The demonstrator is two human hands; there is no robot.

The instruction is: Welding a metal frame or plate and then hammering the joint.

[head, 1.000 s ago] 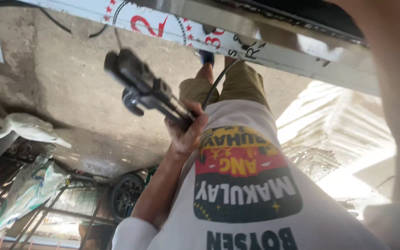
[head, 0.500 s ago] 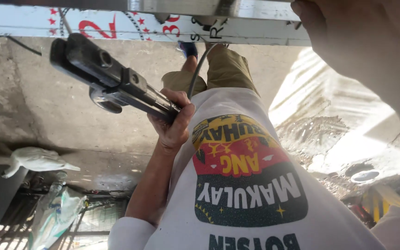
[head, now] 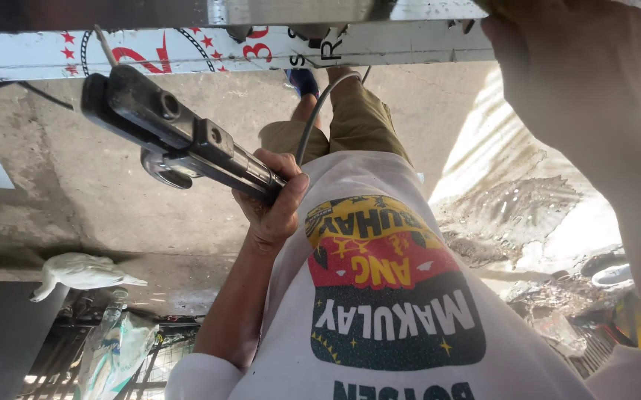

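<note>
Head view: left hand around welding gun.

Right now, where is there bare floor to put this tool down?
Bare concrete floor lies left of the legs, between the painted metal beam and the white cloth. Crowded: debris at right, bags lower left.

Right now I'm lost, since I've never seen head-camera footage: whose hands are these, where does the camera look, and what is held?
The camera sits on a person's head and looks down their own body: white printed shirt, legs, then concrete floor. The left hand grips a dark corded power tool by its handle, pointing toward a metal beam with red markings. The right hand is raised up close at that beam; what it holds, if anything, is hidden. A white glove lies on the floor.
</note>
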